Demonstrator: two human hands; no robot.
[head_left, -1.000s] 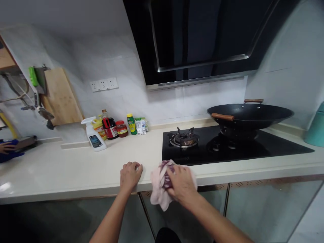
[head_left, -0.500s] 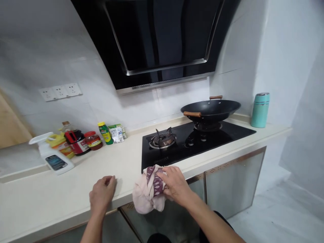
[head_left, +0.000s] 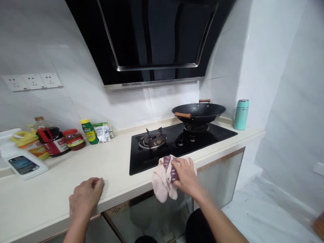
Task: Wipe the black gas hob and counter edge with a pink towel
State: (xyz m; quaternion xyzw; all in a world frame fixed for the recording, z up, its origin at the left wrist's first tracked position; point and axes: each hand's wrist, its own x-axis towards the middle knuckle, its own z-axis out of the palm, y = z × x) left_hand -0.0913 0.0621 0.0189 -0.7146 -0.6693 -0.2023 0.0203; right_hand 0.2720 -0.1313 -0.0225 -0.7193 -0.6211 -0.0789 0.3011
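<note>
My right hand (head_left: 186,179) grips a crumpled pink cloth (head_left: 162,182) with a purple patterned band. It presses the cloth on the counter's front edge, just in front of the black gas hob (head_left: 167,148), and part of the cloth hangs over the edge. My left hand (head_left: 86,197) rests on the pale countertop (head_left: 113,168) near its front edge, its fingers curled in with nothing visible in them. On the hob, the left burner (head_left: 152,140) is bare, and a black wok (head_left: 199,113) with wooden handles sits on the right burner.
At the left stand a white spray bottle (head_left: 22,162), a yellow jug (head_left: 31,143), a dark sauce bottle (head_left: 54,141), a red-lidded jar (head_left: 74,139), a green bottle (head_left: 89,132) and some packets (head_left: 103,132). A turquoise flask (head_left: 241,114) stands far right. The range hood (head_left: 157,37) hangs above.
My right hand has slid the cloth rightward along the counter's front edge. My left hand stays on the counter, curled. The view has turned slightly to the right.
</note>
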